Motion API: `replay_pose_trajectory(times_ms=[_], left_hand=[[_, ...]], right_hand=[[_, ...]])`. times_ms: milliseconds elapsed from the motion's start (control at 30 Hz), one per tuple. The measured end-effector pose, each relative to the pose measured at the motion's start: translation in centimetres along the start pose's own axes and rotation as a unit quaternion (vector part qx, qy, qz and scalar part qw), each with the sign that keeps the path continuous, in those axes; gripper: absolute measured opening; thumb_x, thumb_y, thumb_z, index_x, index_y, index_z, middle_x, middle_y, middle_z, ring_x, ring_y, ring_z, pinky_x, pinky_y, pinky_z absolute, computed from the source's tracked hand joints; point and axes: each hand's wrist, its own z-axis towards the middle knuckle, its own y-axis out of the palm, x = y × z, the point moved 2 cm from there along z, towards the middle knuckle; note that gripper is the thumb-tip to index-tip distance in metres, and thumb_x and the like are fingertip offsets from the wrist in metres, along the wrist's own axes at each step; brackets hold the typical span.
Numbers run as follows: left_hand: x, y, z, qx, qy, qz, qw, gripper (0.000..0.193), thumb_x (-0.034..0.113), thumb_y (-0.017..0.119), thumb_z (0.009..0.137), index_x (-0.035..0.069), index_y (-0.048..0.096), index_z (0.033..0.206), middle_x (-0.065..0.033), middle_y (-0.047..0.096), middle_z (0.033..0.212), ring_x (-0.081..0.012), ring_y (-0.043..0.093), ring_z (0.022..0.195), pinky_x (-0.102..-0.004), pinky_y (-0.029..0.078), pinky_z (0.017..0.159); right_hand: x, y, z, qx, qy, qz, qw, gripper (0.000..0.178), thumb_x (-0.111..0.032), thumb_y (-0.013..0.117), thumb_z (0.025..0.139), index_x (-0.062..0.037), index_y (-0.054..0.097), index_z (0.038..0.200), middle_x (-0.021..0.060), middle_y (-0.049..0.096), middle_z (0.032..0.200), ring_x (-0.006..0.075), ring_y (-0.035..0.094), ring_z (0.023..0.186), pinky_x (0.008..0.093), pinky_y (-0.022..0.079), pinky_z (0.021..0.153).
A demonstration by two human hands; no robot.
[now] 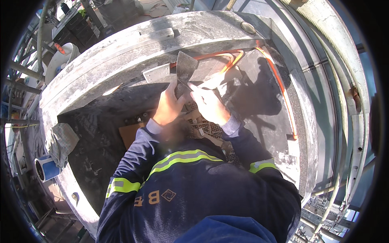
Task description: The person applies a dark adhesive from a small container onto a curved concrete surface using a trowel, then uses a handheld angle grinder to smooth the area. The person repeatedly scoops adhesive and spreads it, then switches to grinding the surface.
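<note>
Scraper (186,67), its broad metal blade pointing toward 12 o'clock, held over a dusty curved shell (121,43). The left hand (169,106) is closed around the handle. The right hand (210,104) is partly curled, with its fingertips at the base of the blade; whether it grips or merely touches cannot be told. One orange strip (279,83) runs down the 2 o'clock side of the recess; a second, bent orange strip (232,62) lies toward 1 o'clock, and none is visible at 9 o'clock. Work therefore appears partway along: strips line part of the recess, while pale residue coats the rim. A crumpled cloth (61,141) rests at 9 o'clock.
</note>
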Motion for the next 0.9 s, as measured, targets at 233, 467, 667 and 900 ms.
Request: replay_pose_trajectory(times_ms=[233,467,667,900], left_hand=[[-0.8,-0.5,0.8,0.027,-0.01,0.017,0.999,0.042,0.001,0.067,0.083,-0.006,0.054,0.123,-0.0186,0.068,0.108,-0.02,0.063,0.099,-0.0332,0.049,0.088],[3.1,1.9,-0.6,-0.032,0.041,-0.054,0.997,0.039,0.0,0.063,0.087,-0.006,0.051,0.124,-0.0206,0.063,0.109,-0.025,0.059,0.106,-0.0336,0.044,0.094],[2.2,3.2,8.6,-0.064,-0.109,-0.369,0.921,0.01,0.009,0.047,0.099,0.003,0.049,0.107,-0.0033,0.051,0.064,-0.0105,0.044,0.041,-0.0265,0.035,0.037],[-3.9,6.1,17.2,0.088,-0.128,-0.297,0.942,0.021,0.014,0.048,0.099,0.002,0.058,0.085,-0.0076,0.056,0.06,-0.0155,0.051,0.041,-0.0318,0.04,0.035]], right_hand=[[1.1,1.7,1.2,0.07,-0.073,-0.044,0.994,0.035,-0.016,0.051,0.097,0.0031,0.062,0.125,0.024,0.068,0.083,0.0337,0.067,0.073,0.044,0.05,0.066],[10.5,-4.9,0.9,0.137,0.083,0.085,0.983,0.029,-0.011,0.053,0.098,0.0081,0.06,0.118,0.0096,0.067,0.093,0.0159,0.063,0.083,0.0306,0.052,0.074],[6.6,-11.2,4.7,0.125,-0.028,-0.132,0.983,0.032,-0.008,0.051,0.094,0.002,0.054,0.124,0.0172,0.067,0.09,0.0309,0.067,0.08,0.0389,0.053,0.069],[1.9,-11.9,14.5,-0.064,-0.115,-0.563,0.816,0.027,-0.018,0.045,0.096,-0.006,0.057,0.117,0.0193,0.066,0.104,0.0359,0.066,0.093,0.0455,0.052,0.08]])
